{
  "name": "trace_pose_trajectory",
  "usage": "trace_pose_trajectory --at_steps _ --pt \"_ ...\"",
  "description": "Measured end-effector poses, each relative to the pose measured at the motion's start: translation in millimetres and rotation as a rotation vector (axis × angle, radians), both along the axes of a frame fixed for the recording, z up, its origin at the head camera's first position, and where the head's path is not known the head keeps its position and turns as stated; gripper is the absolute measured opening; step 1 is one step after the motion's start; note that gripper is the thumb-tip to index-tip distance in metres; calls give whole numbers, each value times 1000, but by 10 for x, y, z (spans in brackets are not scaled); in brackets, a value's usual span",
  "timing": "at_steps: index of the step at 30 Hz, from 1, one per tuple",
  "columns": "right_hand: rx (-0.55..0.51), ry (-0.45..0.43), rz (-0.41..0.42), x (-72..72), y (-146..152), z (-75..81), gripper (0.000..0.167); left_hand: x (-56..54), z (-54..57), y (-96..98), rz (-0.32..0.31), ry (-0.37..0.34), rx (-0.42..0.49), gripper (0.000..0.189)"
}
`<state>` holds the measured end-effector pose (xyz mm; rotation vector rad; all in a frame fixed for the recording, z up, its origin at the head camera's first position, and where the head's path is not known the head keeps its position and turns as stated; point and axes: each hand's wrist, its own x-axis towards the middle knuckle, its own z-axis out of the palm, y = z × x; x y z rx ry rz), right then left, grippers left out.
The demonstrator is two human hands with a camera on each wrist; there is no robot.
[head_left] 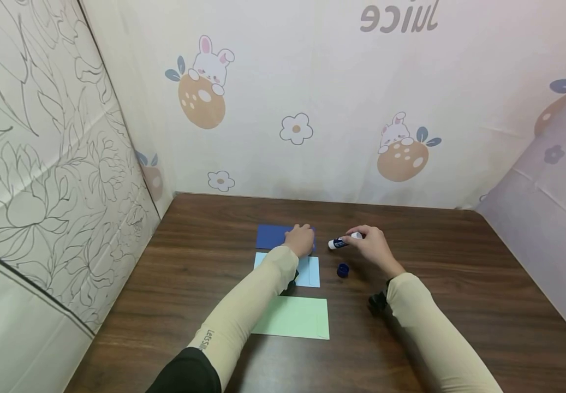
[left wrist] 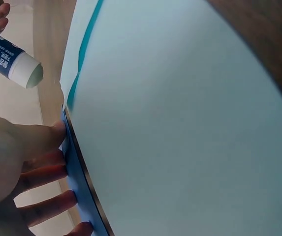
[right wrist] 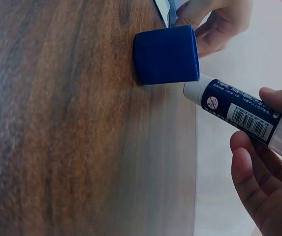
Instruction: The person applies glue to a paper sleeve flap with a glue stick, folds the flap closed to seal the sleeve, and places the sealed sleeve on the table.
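In the head view my left hand (head_left: 299,240) rests on a dark blue envelope (head_left: 269,236) at the back of the row. The left wrist view shows its fingers (left wrist: 49,209) fairly straight, tips on the blue paper. My right hand (head_left: 373,248) pinches a glue stick (right wrist: 241,112) between thumb and fingers, tilted above the table just right of the blue envelope. The stick is uncapped, its white end toward the left hand. A blue cap (right wrist: 166,55) stands on the table below it. My left forearm partly covers a light blue envelope (head_left: 310,272).
A light green envelope (head_left: 297,317) lies nearest me on the brown wooden table (head_left: 174,305). Printed cloth (head_left: 302,65) rises behind the table's back edge, with more hangings on the left and right sides.
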<state>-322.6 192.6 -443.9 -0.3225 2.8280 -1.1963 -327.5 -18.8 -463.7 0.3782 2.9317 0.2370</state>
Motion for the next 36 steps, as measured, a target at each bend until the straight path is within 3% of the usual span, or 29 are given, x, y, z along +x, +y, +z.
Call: trace_pose_trajectory --at_steps 6,15,31,36 --pt "5 -6 -3 9 19 -1 32 -8 -10 2 24 31 46 25" --pt "-1 -4 -5 -17 44 -17 34 33 79 -59 -40 38 36 20" --pt "8 -18 -7 -31 37 38 36 48 21 -102 -49 38 41 19" --pt "10 -4 -19 -24 53 88 36 16 9 -129 -82 28 44 18"
